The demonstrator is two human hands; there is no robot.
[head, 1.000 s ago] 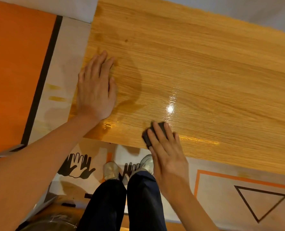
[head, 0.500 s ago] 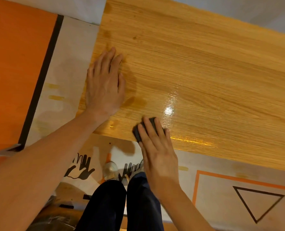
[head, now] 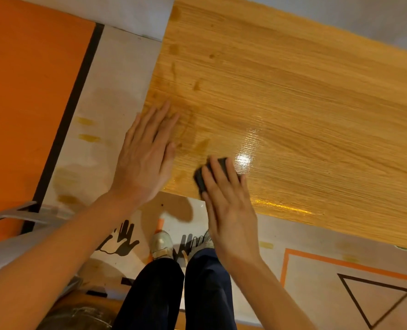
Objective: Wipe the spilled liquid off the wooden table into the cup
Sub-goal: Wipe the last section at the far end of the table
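Wet spots: I see brown wet marks [head: 201, 145] on the wooden table [head: 304, 103], near its front left corner.
Wiper: a small dark block [head: 201, 178] sits on the table by the front edge.
Right hand [head: 231, 210]: my fingers lie straight on top of the block and press it down.
Left hand [head: 145, 158]: flat on the table corner, fingers straight and close together.
Floor: my shoes [head: 162, 244] stand below, by black hand prints [head: 123, 241].
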